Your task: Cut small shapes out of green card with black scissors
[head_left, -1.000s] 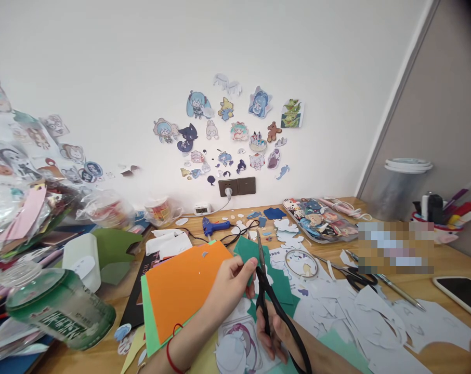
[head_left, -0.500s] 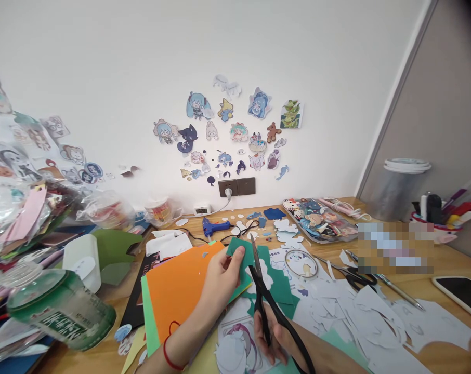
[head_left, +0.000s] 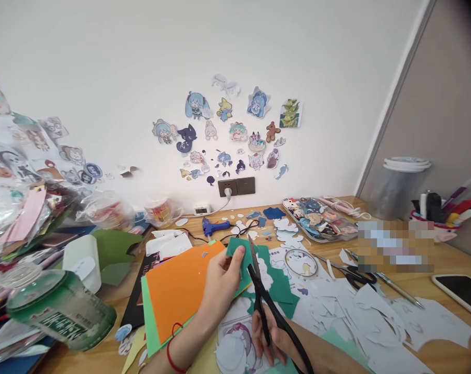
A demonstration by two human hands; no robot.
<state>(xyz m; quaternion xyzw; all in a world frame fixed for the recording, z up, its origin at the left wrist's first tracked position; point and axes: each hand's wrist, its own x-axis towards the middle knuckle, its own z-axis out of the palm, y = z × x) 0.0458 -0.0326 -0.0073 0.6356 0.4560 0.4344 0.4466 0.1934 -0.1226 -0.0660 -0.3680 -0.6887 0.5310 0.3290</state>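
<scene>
The left hand pinches a dark green sheet of paper near its top left corner, thumb on top and the other fingers curled under the edge, so the grip is closed on the paper. The sheet sits at the centre of the desk, overlapping an orange sheet at its 9 o'clock, and that one lies on a light green sheet. A red cord circles the left wrist.

The right hand is at 5 o'clock from the left hand, low in view, with its fingers through the black handles of a pair of scissors. The blades point toward 12 o'clock, nearly closed, and the tips meet the green paper just beside the left thumb. The hand's grip is wrapped firmly round the handles.

At 3 o'clock from the paper lie white paper scraps, a second pair of scissors and a phone. At 11 o'clock a blue glue gun rests near the wall. At 9 o'clock, near the desk's edge, a green bottle lies tilted. Stickers cover the wall at 12 o'clock above a socket.
</scene>
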